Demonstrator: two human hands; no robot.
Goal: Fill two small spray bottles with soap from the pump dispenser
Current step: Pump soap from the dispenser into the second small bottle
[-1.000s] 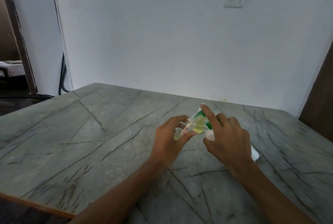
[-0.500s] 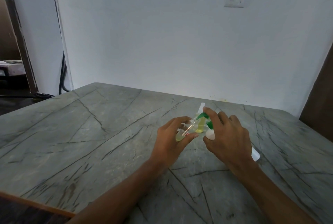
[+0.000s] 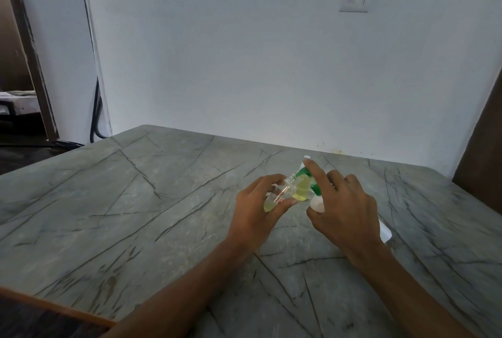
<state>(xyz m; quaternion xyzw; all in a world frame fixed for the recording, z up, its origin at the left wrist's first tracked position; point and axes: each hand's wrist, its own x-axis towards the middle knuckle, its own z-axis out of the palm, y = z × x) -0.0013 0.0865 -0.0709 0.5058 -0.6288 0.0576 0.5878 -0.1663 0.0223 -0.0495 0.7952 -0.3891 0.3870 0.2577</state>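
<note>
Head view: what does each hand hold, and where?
Left hand: small spray bottle, by its body. Right hand: pump dispenser, by its body, forefinger on the pump.

Open tabletop (image 3: 135, 201) left; bottle (image 3: 385, 232), perhaps, right.

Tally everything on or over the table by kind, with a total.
Small clear plastic bottle holding yellowish liquid: 1
Green-labelled pump dispenser of yellow soap: 1
White pieces, partly hidden at either edge of the right hand, unidentifiable: 2
Total: 4

We count one left hand (image 3: 254, 212), one right hand (image 3: 346, 212), one spray bottle (image 3: 277, 196), one pump dispenser (image 3: 303, 184), one tabletop (image 3: 135, 215)
</note>
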